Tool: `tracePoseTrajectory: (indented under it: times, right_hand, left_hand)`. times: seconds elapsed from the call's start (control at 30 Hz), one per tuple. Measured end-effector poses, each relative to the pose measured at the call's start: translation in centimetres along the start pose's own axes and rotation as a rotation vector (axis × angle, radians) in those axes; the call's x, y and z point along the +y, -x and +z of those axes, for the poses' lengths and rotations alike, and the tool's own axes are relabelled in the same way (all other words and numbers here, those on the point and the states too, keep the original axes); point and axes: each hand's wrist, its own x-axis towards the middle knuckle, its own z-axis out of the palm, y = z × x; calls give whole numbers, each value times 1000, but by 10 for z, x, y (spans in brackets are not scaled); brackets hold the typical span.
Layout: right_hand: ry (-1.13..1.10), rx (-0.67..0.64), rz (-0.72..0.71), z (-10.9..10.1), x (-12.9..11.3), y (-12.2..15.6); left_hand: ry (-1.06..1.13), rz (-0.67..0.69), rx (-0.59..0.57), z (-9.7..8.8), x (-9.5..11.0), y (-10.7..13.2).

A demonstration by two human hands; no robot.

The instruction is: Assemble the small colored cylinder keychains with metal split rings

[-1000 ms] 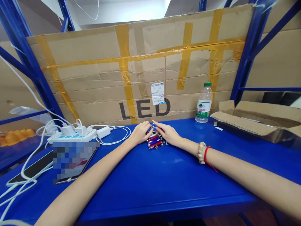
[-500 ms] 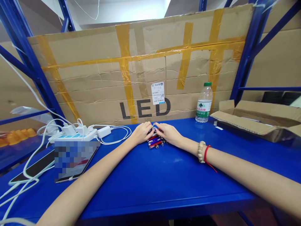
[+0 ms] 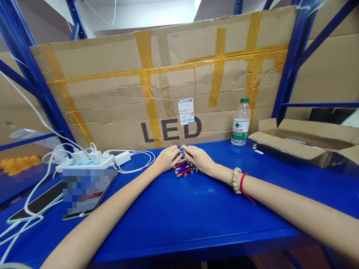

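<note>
White cables [image 3: 27, 203] loop down the left of the frame from a power strip [image 3: 108, 163]; the dark phone [image 3: 39, 203] and the tablet [image 3: 97, 200] lie close by, probably to stay within reach of the chargers. At centre, the left hand [image 3: 167, 158] and right hand [image 3: 199, 160] meet over small metallic tubes [image 3: 183, 169], red, purple and silver, lying side by side, perhaps so they don't roll. Both hands' fingers curl inward over the tubes' far side; whether they grip one cannot be told. Right of centre, a green-capped bottle [image 3: 240, 125] stands upright near an open carton [image 3: 288, 147], both seemingly set aside to leave elbow room.

Glossy blue tabletop [image 3: 196, 213] spreads across the lower frame. Behind it, between blue metal posts [image 3: 290, 74], taped cardboard [image 3: 117, 101] marked "LED" forms a backdrop.
</note>
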Motion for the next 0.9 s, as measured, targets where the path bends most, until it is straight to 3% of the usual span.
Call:
tracePoseTrajectory:
  times: [0.47, 0.9]
  right_hand:
    - [-178, 91, 22, 3, 1, 0]
    - [-337, 69, 127, 13, 6, -1]
  left_hand:
    - [245, -190, 11, -4, 9, -2]
    - [411, -325, -60, 4, 6, 0]
